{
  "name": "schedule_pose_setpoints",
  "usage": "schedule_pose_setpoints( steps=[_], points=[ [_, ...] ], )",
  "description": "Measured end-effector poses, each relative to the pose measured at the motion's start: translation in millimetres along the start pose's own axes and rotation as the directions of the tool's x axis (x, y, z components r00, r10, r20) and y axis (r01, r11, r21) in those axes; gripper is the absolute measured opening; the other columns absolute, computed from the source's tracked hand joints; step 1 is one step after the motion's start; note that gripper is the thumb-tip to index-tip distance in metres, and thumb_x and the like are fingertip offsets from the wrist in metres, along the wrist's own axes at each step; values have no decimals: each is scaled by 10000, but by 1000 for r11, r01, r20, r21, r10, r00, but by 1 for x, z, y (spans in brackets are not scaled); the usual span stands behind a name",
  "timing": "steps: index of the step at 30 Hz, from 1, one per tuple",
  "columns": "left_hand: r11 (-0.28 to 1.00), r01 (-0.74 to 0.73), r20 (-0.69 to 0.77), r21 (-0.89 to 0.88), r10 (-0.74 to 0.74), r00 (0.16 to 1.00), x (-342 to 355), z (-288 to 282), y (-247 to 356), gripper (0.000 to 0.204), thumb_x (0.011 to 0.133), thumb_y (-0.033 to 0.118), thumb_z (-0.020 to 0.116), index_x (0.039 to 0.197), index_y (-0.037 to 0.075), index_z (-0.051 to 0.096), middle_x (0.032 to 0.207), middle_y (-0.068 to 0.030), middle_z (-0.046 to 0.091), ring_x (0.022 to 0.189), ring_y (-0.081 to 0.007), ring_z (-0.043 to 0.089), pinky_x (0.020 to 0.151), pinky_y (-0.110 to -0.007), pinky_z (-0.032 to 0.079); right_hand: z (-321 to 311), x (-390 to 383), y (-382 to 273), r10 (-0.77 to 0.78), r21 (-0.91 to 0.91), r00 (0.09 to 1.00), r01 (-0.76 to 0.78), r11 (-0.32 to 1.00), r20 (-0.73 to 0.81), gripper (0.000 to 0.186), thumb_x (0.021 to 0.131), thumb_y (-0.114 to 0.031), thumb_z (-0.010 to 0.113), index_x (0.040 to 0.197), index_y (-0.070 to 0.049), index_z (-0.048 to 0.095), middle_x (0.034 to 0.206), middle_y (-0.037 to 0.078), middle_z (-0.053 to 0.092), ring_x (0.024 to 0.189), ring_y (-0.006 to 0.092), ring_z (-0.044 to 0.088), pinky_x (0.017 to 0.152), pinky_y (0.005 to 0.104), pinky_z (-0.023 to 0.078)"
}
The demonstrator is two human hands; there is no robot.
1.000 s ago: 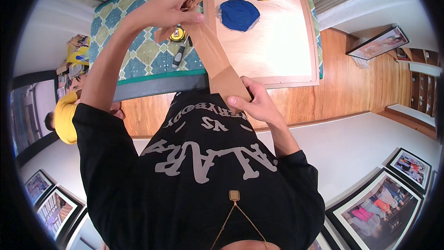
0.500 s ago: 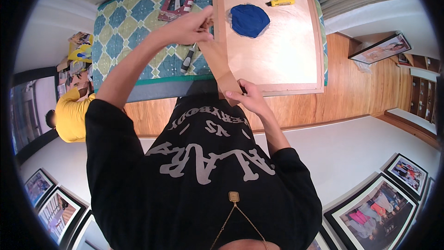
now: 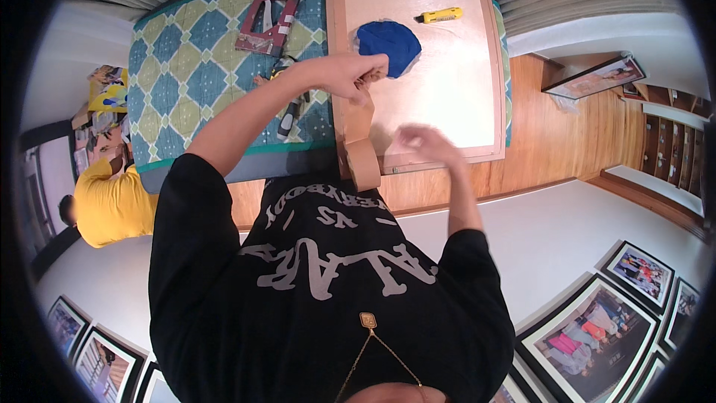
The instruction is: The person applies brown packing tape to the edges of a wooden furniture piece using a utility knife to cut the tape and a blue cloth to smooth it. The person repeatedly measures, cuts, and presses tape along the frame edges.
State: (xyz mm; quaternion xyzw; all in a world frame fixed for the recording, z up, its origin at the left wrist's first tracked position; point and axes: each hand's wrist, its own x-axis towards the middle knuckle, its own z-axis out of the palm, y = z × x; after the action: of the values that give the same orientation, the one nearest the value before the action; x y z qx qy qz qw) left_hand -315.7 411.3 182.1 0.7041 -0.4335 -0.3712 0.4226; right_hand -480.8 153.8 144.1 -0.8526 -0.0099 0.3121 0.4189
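Observation:
Pinched in my left hand (image 3: 350, 75) is the upper end of a wide strip of brown tape (image 3: 362, 153). The strip hangs down over the near left corner of a framed wooden board (image 3: 440, 108), its lower end curling past the near edge. My right hand (image 3: 425, 145) is over the board's near edge, apart from the tape; motion smears its fingers. Beyond my left hand lies a bunched blue cloth (image 3: 391, 41) on the board. A yellow box cutter (image 3: 440, 16) lies farther back.
Left of the board is a patterned quilt (image 3: 179, 75) with a dark red window box (image 3: 250, 33) and a grey-handled tool (image 3: 287, 123). A person in yellow (image 3: 112, 201) is at the far left. A framed picture (image 3: 594, 77) leans on the right.
My right hand has let go of the tape's lower end and moved right. My left hand, still gripping the upper end, has moved right and nearer, over the board.

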Motion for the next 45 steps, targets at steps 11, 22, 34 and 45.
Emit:
schedule_pose_setpoints(
  steps=[11, 22, 34, 45],
  points=[
    [999, -14, -15, 51, 15, 1000, 4, 0, 9, 399, 761, 118, 740, 958, 87, 394, 720, -58, 461, 642, -212, 499, 588, -340, 395, -154, 230, 74, -490, -876, 776, -162, 453, -397, 505, 878, -143, 540, 1376, -168, 465, 1360, 140, 507, 1270, 404, 473, 951, 563, 464],
    [991, 36, -15, 125, -35, 999, 5, -9, -5, 426, 747, 92, 767, 990, 88, 417, 779, -67, 524, 708, -223, 571, 641, -345, 444, -86, 57, 34, 231, 928, 937, 178, 327, -261, 378, 1011, -192, 431, 1289, 59, 482, 1101, 163, 608, 880, 175, 585, 696, 324, 522],
    [995, 22, -42, 96, -18, 999, 7, -10, -8, 426, 706, -21, 753, 928, 68, 401, 725, -38, 374, 650, -156, 420, 593, -310, 383, 8, -18, -13, -649, -573, 671, 390, 720, -359, 290, 867, -183, 721, 1097, -30, 631, 772, 70, 653, 604, 184, 634, 520, 293, 521],
    [997, -50, 14, 59, 50, 999, 6, 3, 5, 330, 774, -3, 678, 943, 62, 402, 742, -26, 338, 678, -161, 373, 620, -325, 367, -52, -23, 66, -568, -899, 802, 94, 427, -185, 319, 850, -204, 684, 1125, -60, 607, 767, 74, 623, 648, 225, 649, 497, 324, 521]
  ],
)
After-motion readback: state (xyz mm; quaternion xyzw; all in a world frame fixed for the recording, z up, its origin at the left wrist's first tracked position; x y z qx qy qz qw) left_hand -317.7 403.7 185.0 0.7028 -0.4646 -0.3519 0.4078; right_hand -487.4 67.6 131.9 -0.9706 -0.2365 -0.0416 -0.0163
